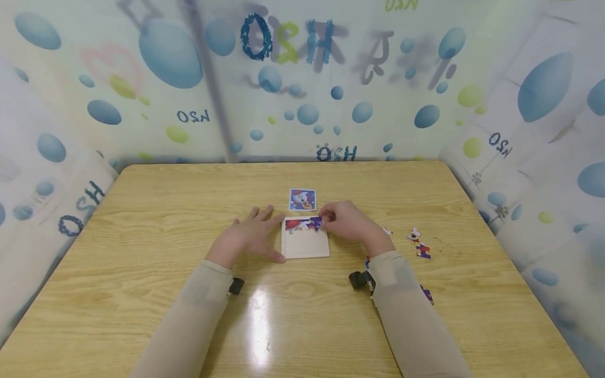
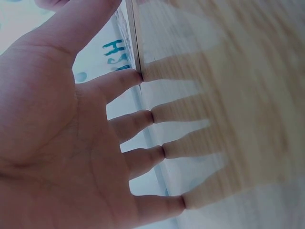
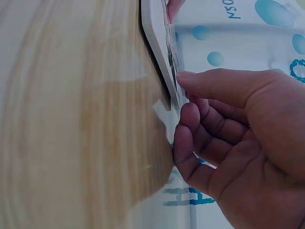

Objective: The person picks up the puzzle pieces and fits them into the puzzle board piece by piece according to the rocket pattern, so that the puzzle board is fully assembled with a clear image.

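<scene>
A shallow puzzle tray (image 1: pixel 305 245) lies flat in mid-table, with joined pieces of a red, white and purple picture (image 1: pixel 296 224) along its far edge. My left hand (image 1: pixel 250 236) is spread beside the tray's left side, its thumb at the near-left corner and its fingertips on the table. At the tray's far-right corner, my right hand (image 1: pixel 347 221) pinches a purple puzzle piece (image 1: pixel 315 223) between thumb and forefinger. The other fingers of that hand (image 3: pixel 224 124) are curled, and the forefinger's tip is partly hidden. The tray's edge (image 3: pixel 159 47) shows beside the thumb.
Just beyond the tray lies a square picture card (image 1: pixel 302 200). Loose puzzle pieces (image 1: pixel 423 251) are scattered to the right, some partly hidden by my right arm. A patterned curtain (image 1: pixel 307 113) stands behind the wooden table (image 1: pixel 165 210) and along both sides.
</scene>
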`<state>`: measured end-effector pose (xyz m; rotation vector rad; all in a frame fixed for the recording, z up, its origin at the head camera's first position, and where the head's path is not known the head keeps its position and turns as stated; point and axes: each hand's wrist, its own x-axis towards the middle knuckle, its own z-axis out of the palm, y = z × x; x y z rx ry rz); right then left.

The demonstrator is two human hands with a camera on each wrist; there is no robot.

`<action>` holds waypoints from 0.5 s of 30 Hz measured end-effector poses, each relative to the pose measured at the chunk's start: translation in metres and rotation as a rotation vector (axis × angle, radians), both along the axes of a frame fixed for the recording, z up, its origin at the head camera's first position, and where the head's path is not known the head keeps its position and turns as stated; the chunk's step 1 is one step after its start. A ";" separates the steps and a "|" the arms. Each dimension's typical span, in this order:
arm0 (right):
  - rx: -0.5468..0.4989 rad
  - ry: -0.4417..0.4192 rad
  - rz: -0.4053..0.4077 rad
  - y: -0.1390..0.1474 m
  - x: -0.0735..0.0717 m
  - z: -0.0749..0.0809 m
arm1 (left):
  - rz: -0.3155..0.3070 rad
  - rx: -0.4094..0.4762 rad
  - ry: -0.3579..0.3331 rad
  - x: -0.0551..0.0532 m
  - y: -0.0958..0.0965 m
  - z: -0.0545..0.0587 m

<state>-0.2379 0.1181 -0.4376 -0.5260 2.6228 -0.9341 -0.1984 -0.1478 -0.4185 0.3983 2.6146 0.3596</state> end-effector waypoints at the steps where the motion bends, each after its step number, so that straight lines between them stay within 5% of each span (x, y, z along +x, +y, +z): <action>1: 0.004 0.000 0.001 0.000 0.000 0.001 | -0.002 0.001 0.003 0.000 0.000 0.000; 15: -0.003 -0.021 -0.004 -0.001 0.001 -0.001 | -0.013 -0.002 0.004 -0.002 0.001 0.001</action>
